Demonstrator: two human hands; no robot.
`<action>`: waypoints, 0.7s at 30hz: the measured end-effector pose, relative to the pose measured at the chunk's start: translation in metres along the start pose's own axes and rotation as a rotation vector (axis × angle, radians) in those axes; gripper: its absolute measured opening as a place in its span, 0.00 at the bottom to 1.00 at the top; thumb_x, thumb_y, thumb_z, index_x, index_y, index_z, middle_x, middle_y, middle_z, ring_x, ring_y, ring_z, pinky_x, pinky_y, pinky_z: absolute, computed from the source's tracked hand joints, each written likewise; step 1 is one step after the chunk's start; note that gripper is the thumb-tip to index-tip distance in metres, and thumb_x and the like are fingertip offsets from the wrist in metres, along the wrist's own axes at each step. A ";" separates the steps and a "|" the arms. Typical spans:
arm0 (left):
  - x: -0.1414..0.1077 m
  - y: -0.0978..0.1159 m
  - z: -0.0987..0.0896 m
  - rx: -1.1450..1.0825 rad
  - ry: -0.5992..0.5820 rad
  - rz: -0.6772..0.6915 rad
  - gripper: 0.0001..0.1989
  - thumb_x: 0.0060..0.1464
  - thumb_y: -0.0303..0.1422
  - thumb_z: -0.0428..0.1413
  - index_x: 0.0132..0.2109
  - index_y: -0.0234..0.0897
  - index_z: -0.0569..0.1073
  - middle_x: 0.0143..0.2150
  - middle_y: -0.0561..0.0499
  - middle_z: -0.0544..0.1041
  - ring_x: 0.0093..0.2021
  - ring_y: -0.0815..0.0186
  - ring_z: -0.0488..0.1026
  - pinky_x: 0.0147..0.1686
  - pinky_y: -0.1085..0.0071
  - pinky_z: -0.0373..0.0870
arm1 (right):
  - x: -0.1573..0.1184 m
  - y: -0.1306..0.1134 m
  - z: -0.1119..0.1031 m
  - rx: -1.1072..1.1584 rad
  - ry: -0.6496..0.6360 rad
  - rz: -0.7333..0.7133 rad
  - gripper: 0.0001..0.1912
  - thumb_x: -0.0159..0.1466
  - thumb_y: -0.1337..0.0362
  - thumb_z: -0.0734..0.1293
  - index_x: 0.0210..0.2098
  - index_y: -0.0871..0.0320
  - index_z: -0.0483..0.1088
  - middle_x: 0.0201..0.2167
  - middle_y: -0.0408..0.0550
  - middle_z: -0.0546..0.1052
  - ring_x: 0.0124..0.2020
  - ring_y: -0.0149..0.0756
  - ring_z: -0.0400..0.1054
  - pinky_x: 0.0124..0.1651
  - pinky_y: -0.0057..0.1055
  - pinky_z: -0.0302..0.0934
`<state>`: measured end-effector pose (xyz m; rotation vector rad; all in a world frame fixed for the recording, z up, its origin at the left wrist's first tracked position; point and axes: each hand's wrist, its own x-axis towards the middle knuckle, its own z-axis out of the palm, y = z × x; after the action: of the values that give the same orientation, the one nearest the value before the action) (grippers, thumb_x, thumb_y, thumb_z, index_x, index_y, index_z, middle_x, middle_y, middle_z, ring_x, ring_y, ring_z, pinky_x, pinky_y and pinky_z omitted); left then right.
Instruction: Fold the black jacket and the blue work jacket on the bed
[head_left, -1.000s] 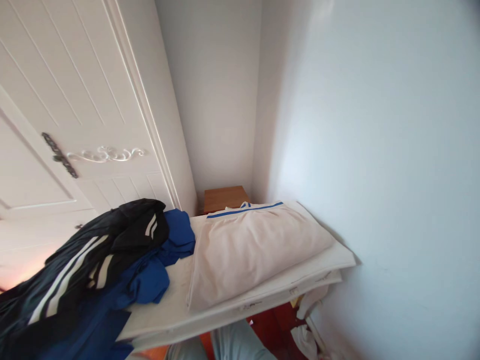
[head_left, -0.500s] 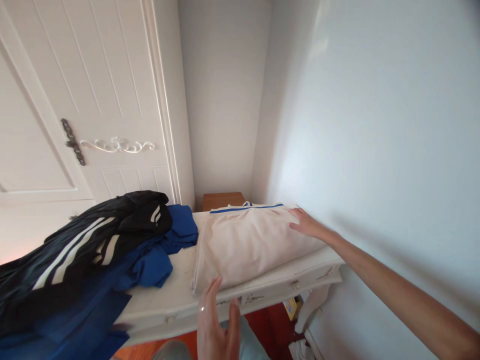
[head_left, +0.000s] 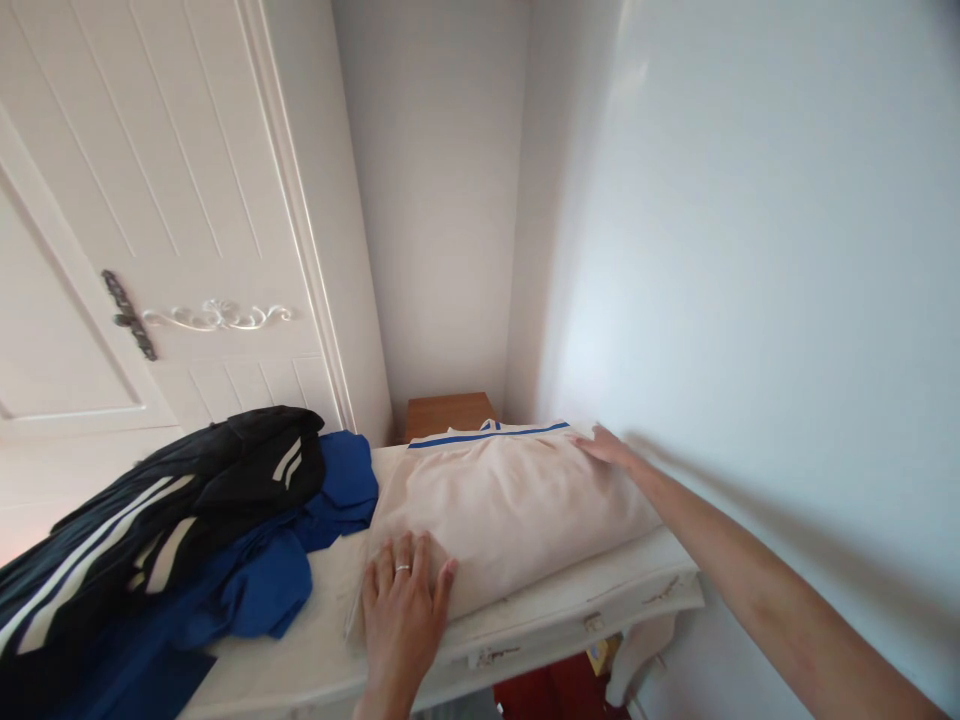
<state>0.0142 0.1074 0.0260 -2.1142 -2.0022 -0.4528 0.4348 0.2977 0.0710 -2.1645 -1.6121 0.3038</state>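
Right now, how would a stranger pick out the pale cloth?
Find the white table by the wall. There, the left hand rests on the pale cloth. Unlike the black garment and blue cloth to its left, it has a blue stripe along its far edge.

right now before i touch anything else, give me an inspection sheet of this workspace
Surface: white wooden table, scuffed along the front
Job's things: folded cream garment with blue-striped band, lightly creased, on the table
Clutter: black garment with white stripes, heaped on crumpled blue fabric
Hands: left hand spread on the cream garment's near left corner; right hand at its far right corner
Cables: nothing seen
Surroundings: white panelled cabinet, pale wall, brown wooden top behind
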 end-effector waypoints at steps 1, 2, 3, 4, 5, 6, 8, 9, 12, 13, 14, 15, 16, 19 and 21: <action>0.004 0.000 -0.005 0.004 -0.031 -0.005 0.26 0.65 0.45 0.48 0.62 0.38 0.71 0.65 0.41 0.70 0.67 0.44 0.61 0.62 0.49 0.57 | 0.004 -0.010 0.009 -0.008 0.003 -0.046 0.36 0.64 0.48 0.66 0.62 0.69 0.65 0.61 0.69 0.68 0.63 0.56 0.62 0.64 0.46 0.54; 0.011 0.001 -0.012 0.007 -0.073 -0.023 0.24 0.65 0.45 0.46 0.59 0.39 0.74 0.62 0.41 0.73 0.64 0.46 0.65 0.60 0.51 0.61 | 0.007 -0.021 0.018 -0.016 -0.002 -0.111 0.36 0.66 0.48 0.64 0.63 0.68 0.63 0.63 0.68 0.66 0.65 0.55 0.59 0.66 0.46 0.51; 0.020 0.004 -0.019 0.009 -0.119 -0.048 0.23 0.66 0.45 0.45 0.55 0.39 0.77 0.57 0.40 0.76 0.60 0.47 0.69 0.56 0.52 0.65 | 0.009 -0.034 0.027 -0.021 -0.012 -0.190 0.35 0.67 0.48 0.62 0.65 0.66 0.61 0.65 0.65 0.63 0.67 0.53 0.57 0.68 0.46 0.48; 0.033 0.009 -0.026 0.011 -0.155 -0.073 0.23 0.67 0.45 0.44 0.51 0.38 0.79 0.54 0.40 0.78 0.56 0.48 0.73 0.53 0.54 0.68 | 0.011 -0.046 0.036 -0.023 -0.024 -0.275 0.34 0.68 0.48 0.60 0.66 0.65 0.60 0.67 0.63 0.61 0.68 0.51 0.54 0.69 0.45 0.46; 0.048 0.016 -0.032 0.010 -0.177 -0.092 0.24 0.67 0.45 0.43 0.47 0.37 0.79 0.51 0.39 0.79 0.54 0.48 0.74 0.51 0.54 0.69 | 0.013 -0.058 0.044 -0.023 -0.042 -0.352 0.34 0.69 0.48 0.59 0.67 0.63 0.58 0.68 0.61 0.59 0.69 0.49 0.52 0.69 0.44 0.44; 0.067 0.024 -0.035 0.004 -0.178 -0.092 0.24 0.67 0.45 0.43 0.47 0.36 0.79 0.52 0.38 0.79 0.54 0.48 0.74 0.51 0.54 0.69 | 0.015 -0.068 0.051 -0.022 -0.062 -0.411 0.33 0.70 0.48 0.58 0.67 0.62 0.58 0.69 0.59 0.58 0.70 0.48 0.50 0.70 0.44 0.43; 0.110 0.039 -0.032 -0.046 -0.108 -0.012 0.24 0.67 0.43 0.43 0.57 0.33 0.73 0.63 0.36 0.71 0.64 0.49 0.66 0.59 0.54 0.64 | 0.018 -0.082 0.062 -0.015 -0.110 -0.468 0.33 0.71 0.47 0.56 0.67 0.59 0.59 0.69 0.56 0.58 0.70 0.47 0.50 0.70 0.43 0.44; 0.132 0.044 -0.026 -0.078 -0.090 0.033 0.26 0.68 0.43 0.43 0.62 0.32 0.69 0.66 0.37 0.67 0.68 0.51 0.60 0.63 0.55 0.59 | 0.020 -0.085 0.067 -0.010 -0.136 -0.491 0.32 0.71 0.47 0.55 0.67 0.59 0.59 0.69 0.55 0.59 0.70 0.47 0.51 0.70 0.43 0.45; 0.180 0.041 0.008 -0.121 -0.154 0.089 0.30 0.68 0.45 0.39 0.67 0.32 0.62 0.71 0.37 0.59 0.73 0.51 0.48 0.68 0.51 0.50 | 0.029 -0.074 0.074 -0.017 -0.176 -0.549 0.32 0.71 0.46 0.53 0.66 0.58 0.63 0.66 0.55 0.63 0.68 0.49 0.55 0.69 0.43 0.47; 0.188 0.033 0.021 -0.115 -0.205 0.096 0.30 0.68 0.46 0.40 0.68 0.32 0.62 0.71 0.37 0.58 0.73 0.50 0.47 0.68 0.49 0.48 | 0.033 -0.065 0.075 -0.028 -0.175 -0.564 0.32 0.71 0.46 0.52 0.65 0.58 0.64 0.66 0.55 0.65 0.67 0.49 0.56 0.69 0.43 0.47; 0.192 0.024 0.034 -0.109 -0.247 0.098 0.31 0.67 0.47 0.41 0.68 0.32 0.62 0.71 0.36 0.58 0.73 0.49 0.48 0.68 0.48 0.48 | 0.037 -0.056 0.075 -0.045 -0.166 -0.574 0.32 0.71 0.46 0.52 0.64 0.58 0.65 0.65 0.55 0.65 0.67 0.49 0.57 0.69 0.43 0.47; 0.193 0.015 0.045 -0.113 -0.255 0.107 0.32 0.67 0.49 0.41 0.69 0.32 0.61 0.71 0.36 0.58 0.73 0.50 0.49 0.68 0.49 0.48 | 0.041 -0.046 0.074 -0.067 -0.155 -0.576 0.32 0.72 0.45 0.51 0.64 0.59 0.66 0.65 0.56 0.66 0.67 0.48 0.57 0.69 0.43 0.46; 0.191 0.005 0.054 -0.125 -0.245 0.123 0.33 0.67 0.49 0.41 0.69 0.31 0.60 0.71 0.36 0.57 0.73 0.51 0.49 0.68 0.51 0.48 | 0.045 -0.038 0.073 -0.095 -0.147 -0.574 0.33 0.72 0.45 0.50 0.64 0.59 0.66 0.65 0.56 0.66 0.67 0.48 0.56 0.70 0.44 0.46; 0.186 -0.013 0.066 -0.169 -0.227 0.149 0.35 0.67 0.50 0.38 0.70 0.28 0.57 0.71 0.36 0.56 0.73 0.53 0.49 0.69 0.54 0.47 | 0.058 -0.021 0.068 -0.198 -0.152 -0.535 0.34 0.72 0.45 0.49 0.65 0.60 0.64 0.66 0.57 0.64 0.69 0.48 0.53 0.70 0.47 0.43; 0.188 -0.015 0.063 -0.206 -0.257 0.129 0.33 0.68 0.48 0.37 0.69 0.29 0.59 0.71 0.38 0.59 0.72 0.54 0.50 0.69 0.54 0.47 | 0.065 -0.019 0.065 -0.232 -0.185 -0.483 0.33 0.71 0.46 0.51 0.65 0.59 0.63 0.66 0.57 0.63 0.69 0.49 0.52 0.70 0.48 0.42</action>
<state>0.0116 0.3057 0.0320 -2.5246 -2.0072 -0.3991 0.4110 0.3773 0.0272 -1.8580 -2.3073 0.1765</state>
